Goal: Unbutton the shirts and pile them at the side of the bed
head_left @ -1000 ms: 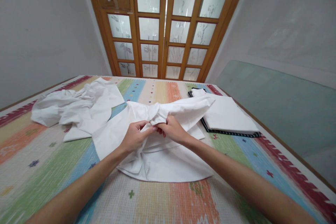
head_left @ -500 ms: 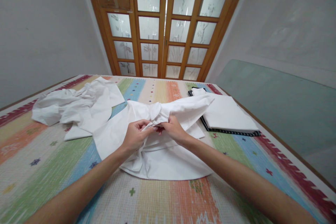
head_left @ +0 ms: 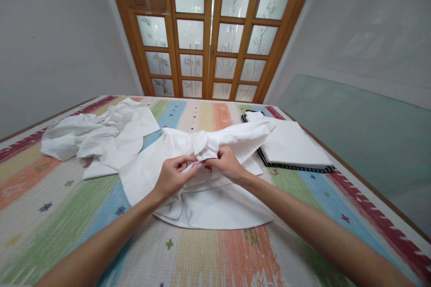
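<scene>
A white shirt (head_left: 215, 202) lies spread on the striped, many-coloured mat (head_left: 208, 255), its hem toward me. My left hand (head_left: 173, 175) pinches a fold of the shirt near its middle, fingers curled. My right hand (head_left: 229, 163) grips the bunched cloth right beside it, fingertips almost touching the left hand's. A raised wad of the fabric stands just beyond both hands.
A crumpled white garment (head_left: 97, 136) lies at the left. A folded white cloth on a dark folded piece (head_left: 291, 148) sits at the right. Wooden glass-paned doors (head_left: 208, 31) stand beyond the mat. A pale green pane (head_left: 363, 130) leans against the right wall.
Both hands stay pinched on the shirt's middle; the fingers have shifted slightly and the bunched fold sits a little higher. The camera has tilted a little.
</scene>
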Tool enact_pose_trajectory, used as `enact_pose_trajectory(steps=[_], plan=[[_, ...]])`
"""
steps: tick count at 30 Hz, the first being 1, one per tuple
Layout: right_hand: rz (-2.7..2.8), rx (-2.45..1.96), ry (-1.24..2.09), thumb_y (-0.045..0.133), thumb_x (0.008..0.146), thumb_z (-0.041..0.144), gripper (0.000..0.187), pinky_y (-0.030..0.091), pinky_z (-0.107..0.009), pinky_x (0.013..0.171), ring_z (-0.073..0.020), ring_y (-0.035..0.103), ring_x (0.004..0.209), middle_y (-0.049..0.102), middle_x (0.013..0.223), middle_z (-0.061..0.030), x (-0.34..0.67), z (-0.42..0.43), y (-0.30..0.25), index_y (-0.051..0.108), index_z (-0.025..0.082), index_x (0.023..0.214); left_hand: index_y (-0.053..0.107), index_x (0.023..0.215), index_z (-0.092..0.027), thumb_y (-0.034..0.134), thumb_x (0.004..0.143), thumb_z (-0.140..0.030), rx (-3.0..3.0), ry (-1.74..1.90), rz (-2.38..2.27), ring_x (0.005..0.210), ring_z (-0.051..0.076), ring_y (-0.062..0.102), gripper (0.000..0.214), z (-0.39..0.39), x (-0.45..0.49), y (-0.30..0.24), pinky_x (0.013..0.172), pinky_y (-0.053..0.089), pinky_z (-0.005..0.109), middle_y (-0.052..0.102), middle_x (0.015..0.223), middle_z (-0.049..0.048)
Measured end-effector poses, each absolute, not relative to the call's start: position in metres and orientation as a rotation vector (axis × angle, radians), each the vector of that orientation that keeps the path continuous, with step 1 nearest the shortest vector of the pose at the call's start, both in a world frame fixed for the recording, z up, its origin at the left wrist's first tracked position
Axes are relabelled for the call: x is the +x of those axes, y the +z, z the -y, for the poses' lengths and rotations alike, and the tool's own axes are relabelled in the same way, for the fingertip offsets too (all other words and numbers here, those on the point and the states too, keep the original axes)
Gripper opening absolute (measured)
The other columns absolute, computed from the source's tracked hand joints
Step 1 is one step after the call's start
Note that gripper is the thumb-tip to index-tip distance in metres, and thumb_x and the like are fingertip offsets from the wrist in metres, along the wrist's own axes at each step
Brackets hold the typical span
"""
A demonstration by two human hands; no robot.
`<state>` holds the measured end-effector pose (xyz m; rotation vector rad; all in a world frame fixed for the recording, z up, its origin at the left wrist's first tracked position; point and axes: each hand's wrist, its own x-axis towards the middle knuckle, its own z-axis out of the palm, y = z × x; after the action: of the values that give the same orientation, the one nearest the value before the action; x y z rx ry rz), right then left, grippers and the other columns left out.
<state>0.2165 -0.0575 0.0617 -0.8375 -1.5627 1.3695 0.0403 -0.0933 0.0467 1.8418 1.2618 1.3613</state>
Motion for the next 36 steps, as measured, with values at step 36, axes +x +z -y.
enact_pose_trajectory(steps=[36], plan=[[1.753, -0.964, 1.328, 0.063, 0.067, 0.026, 0.015, 0.038, -0.02, 0.043, -0.0105, 0.05, 0.044, 0.058, 0.05, 0.0001, 0.222, 0.054, 0.059, 0.062, 0.013, 0.061, 0.063, 0.077, -0.016, 0.055, 0.084, -0.026, 2.326, 1.256, -1.255, 0.049, 0.008, 0.045, 0.014, 0.095, 0.045, 0.045, 0.049, 0.036, 0.017, 0.056, 0.058, -0.0042]])
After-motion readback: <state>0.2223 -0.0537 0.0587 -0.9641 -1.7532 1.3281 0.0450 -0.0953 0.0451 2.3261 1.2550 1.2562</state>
